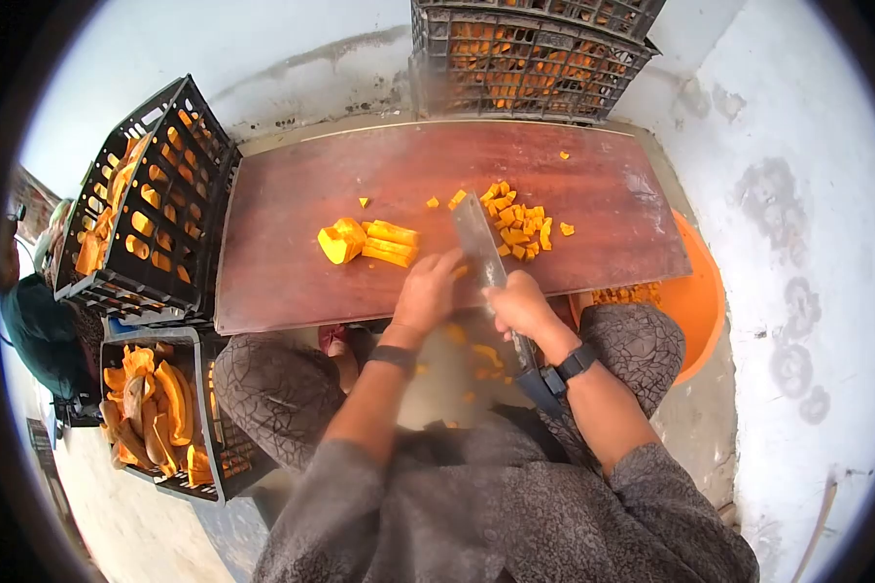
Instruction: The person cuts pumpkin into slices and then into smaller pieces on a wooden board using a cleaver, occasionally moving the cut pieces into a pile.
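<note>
My right hand [521, 303] is wrapped round the handle of a cleaver [478, 233], whose wide blade points away from me over the red-brown board [292, 214]. Just left of the blade, my left hand [432, 290] rests at the board's near edge, its fingers blurred, with a bit of orange beside the fingertips; what it holds is unclear. Beyond it lie cut pumpkin sticks [391, 243] and a larger pumpkin chunk [340, 240]. A heap of small pumpkin cubes [521, 223] sits right of the blade.
Black crates of pumpkin pieces stand at the left [156, 194], lower left [209, 418] and beyond the board [535, 68]. An orange tub [705, 291] with cut pieces is at the right. Part of another person [37, 325] shows at far left.
</note>
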Motion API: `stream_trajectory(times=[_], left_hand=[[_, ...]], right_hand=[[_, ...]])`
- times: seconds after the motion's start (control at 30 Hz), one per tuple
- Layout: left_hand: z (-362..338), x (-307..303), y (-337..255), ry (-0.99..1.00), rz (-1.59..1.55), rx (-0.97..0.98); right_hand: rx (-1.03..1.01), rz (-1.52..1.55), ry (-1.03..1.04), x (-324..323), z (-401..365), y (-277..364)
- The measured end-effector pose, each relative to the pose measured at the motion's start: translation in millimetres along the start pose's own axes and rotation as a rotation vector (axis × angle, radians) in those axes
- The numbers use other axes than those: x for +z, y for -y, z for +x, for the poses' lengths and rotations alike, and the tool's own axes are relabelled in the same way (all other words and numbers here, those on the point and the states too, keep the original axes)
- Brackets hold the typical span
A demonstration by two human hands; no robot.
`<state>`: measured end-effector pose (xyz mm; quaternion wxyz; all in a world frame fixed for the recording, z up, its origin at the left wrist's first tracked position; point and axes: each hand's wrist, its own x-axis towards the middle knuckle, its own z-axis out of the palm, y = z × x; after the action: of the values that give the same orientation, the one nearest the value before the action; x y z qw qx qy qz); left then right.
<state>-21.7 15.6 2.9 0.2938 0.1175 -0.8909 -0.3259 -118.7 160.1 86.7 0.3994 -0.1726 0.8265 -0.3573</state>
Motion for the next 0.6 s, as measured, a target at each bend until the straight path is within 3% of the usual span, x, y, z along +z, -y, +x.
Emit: stream_trajectory(times=[0.1, 0.23, 0.37, 0.6], left_hand=[[-3, -6, 3, -0.072, 0.008, -0.035], [2, -29, 17, -0.279, 0.276, 0.029], [-6, -40, 43, -0.258, 0.385, -0.032], [-8, -45, 37, -0.191, 0.458, -0.078]], right_hand=[[-0.019, -0.005, -0.002, -5, -13, 8], [-0.014, -0.051, 0.083, -8, -23, 8], [-0.004, -0.047, 0.120, -7, -26, 9], [-0.034, -0.105, 0.053, -8, -29, 9]])
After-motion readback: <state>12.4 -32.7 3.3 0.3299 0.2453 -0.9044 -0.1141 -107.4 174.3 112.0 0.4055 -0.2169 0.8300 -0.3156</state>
